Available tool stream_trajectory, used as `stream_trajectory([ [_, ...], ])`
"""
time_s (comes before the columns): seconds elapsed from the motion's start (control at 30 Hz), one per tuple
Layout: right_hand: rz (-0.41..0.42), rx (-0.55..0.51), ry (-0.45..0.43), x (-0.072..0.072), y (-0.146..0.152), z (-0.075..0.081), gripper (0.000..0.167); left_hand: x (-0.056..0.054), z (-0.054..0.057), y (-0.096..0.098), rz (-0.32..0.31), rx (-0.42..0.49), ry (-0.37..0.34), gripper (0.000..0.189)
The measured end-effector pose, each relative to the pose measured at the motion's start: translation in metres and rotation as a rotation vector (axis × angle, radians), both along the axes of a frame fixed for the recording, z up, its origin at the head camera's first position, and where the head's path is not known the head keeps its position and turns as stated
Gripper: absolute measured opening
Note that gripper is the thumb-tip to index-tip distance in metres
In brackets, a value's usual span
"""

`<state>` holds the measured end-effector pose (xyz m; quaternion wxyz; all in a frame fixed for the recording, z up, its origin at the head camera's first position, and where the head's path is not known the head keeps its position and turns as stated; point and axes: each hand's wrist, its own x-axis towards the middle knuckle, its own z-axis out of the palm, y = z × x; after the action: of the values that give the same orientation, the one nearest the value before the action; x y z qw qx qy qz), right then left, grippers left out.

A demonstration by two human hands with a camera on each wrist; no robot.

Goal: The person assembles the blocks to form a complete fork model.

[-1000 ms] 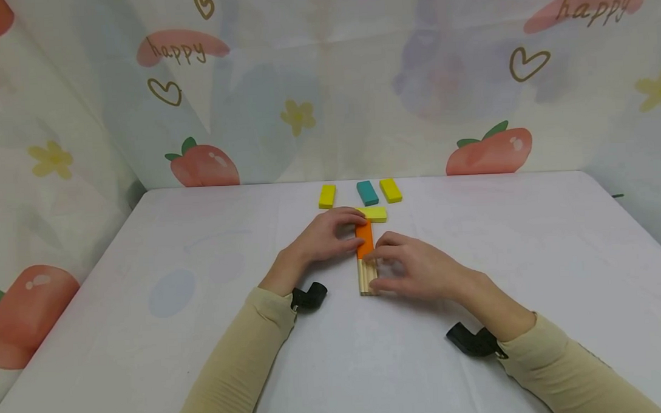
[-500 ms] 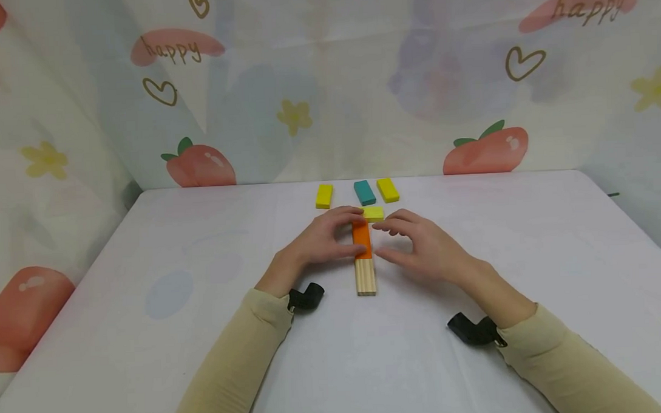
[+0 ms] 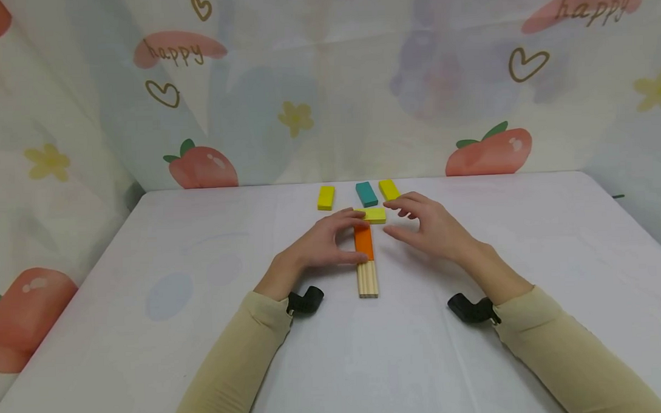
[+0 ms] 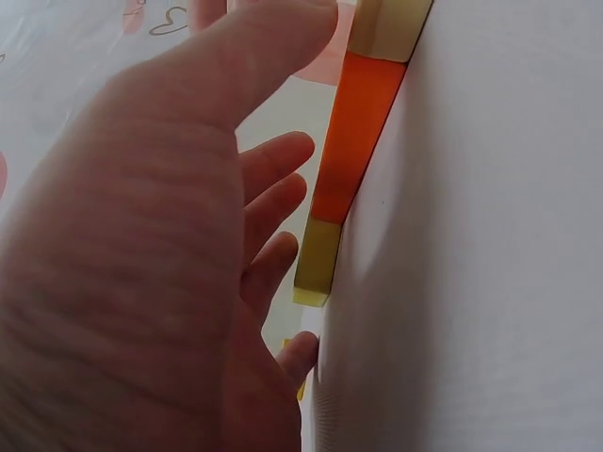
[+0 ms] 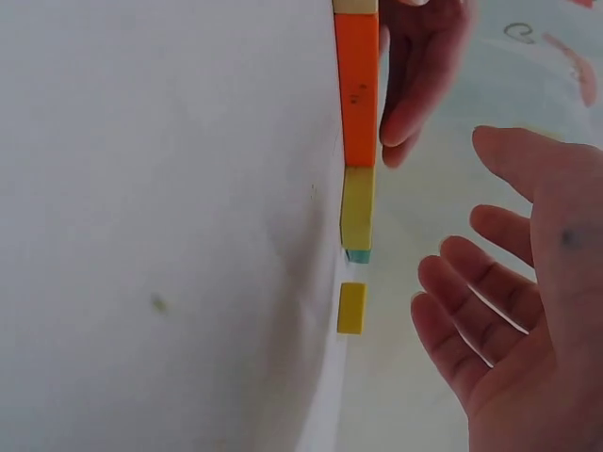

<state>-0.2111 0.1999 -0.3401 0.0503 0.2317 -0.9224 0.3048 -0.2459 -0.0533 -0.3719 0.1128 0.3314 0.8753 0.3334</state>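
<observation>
An orange wooden block (image 3: 364,242) lies lengthwise on the table, end to end with a plain wood block (image 3: 368,281). Across its far end lies a yellow block (image 3: 376,216). My left hand (image 3: 331,240) hovers at the left of this row, its thumb tip over the joint between the plain and orange blocks and its fingertips over the orange block's far end. In the left wrist view, its fingers (image 4: 278,155) are spread and relaxed. To the right of the row, my right hand (image 3: 429,224) is in the air with loosely bent fingers, holding nothing.
Behind the row lie a yellow block (image 3: 326,197), a teal block (image 3: 366,194) and another yellow block (image 3: 388,189), which the right hand's fingertips partly overlap. A patterned cloth (image 3: 349,121) hangs at the table's back edge. Black wrist mounts (image 3: 305,300) stick out below the sleeves.
My right hand has left the plain wood block, moving up past the orange block toward the yellow blocks at the back. My left hand has stayed almost where it was; the blocks keep their places.
</observation>
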Motion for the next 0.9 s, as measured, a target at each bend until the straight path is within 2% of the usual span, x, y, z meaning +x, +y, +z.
stream_trajectory([
  [0.4,-0.036,0.007,-0.008,-0.032,0.004,0.001,0.047,0.000,0.000,0.000,-0.031,-0.026,0.036,0.059],
  [0.6,-0.081,-0.006,-0.026,-0.042,0.007,0.000,0.045,0.001,-0.001,0.001,-0.027,-0.045,0.040,0.060],
  [0.9,-0.084,-0.022,-0.071,-0.057,0.009,0.001,0.045,0.000,0.000,0.000,-0.021,-0.054,0.048,0.059],
])
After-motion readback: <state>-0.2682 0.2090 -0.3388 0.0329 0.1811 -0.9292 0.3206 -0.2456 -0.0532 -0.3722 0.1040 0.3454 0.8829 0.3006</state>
